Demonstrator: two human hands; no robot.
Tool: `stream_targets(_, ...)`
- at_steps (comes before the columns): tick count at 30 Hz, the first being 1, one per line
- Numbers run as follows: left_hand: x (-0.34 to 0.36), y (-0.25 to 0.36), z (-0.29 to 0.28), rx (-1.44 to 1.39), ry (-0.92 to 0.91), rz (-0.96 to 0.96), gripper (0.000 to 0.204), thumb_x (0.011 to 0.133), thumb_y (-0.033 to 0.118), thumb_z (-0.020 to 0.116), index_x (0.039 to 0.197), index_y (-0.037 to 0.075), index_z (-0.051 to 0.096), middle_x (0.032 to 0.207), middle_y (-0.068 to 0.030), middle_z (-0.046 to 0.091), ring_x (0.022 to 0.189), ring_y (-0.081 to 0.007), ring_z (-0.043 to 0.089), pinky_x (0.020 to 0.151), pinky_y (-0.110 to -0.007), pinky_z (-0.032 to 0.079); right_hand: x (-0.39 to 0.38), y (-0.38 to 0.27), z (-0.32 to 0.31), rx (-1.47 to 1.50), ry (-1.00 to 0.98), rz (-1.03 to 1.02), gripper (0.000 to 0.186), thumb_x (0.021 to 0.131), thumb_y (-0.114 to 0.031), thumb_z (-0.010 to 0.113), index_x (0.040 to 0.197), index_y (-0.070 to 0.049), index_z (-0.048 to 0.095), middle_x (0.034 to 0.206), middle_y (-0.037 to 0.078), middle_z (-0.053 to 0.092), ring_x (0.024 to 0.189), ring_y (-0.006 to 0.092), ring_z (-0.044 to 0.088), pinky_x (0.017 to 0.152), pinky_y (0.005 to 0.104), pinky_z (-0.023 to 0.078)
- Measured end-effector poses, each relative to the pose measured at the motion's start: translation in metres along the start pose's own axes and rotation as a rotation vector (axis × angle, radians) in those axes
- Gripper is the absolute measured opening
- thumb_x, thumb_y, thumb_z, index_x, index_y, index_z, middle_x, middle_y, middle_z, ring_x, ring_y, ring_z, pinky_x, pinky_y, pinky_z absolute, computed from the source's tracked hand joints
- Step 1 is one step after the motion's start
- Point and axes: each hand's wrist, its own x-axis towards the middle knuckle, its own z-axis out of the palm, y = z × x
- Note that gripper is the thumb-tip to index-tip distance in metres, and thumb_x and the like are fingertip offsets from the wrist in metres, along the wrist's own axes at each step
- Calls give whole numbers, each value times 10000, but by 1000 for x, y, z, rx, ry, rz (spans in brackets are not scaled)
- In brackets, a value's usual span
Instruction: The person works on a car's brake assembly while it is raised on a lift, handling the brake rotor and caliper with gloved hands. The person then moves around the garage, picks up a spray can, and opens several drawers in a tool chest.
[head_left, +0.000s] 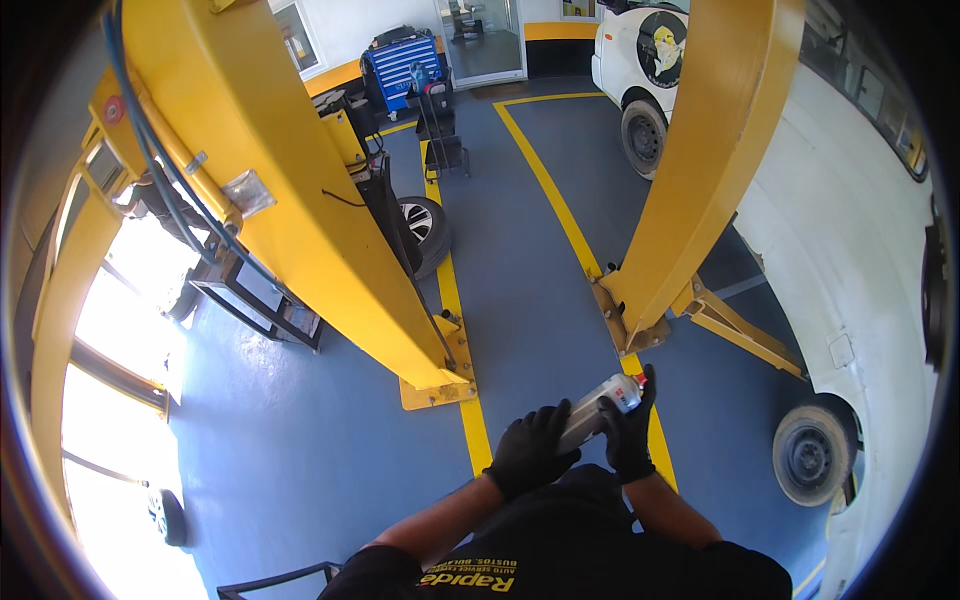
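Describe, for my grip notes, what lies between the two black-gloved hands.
In the head view, a silver cylindrical can with a red top slants from the left hand to the right hand, touching both.

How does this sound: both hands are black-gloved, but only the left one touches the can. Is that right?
Not quite: the head view shows the right hand on the can too, near its red tip, together with the left hand. Both are indeed black-gloved.
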Motion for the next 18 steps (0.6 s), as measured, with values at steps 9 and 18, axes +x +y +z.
stream_targets(9, 397, -394, 54, 301, 228, 244, 222, 1039, 122, 648, 1234, 30, 703, 1179, -166, 730, 1027, -336, 728, 940, -401, 582, 441, 51, -14, 711, 292, 151, 749, 988, -287, 719, 1607, -207, 304, 1317, 148, 563, 1157, 325, 645, 994, 477, 574)
stream_targets(18, 300, -615, 129, -266, -363, -1653, 494, 1052, 475, 489, 1259, 77, 696, 1309, -253, 684, 1174, -415, 682, 1020, -494, 524, 921, -69, 193, -206, -82, -440, 818, 898, -139, 713, 1623, -94, 336, 1337, 158, 592, 1167, 305, 636, 1011, 418, 550)
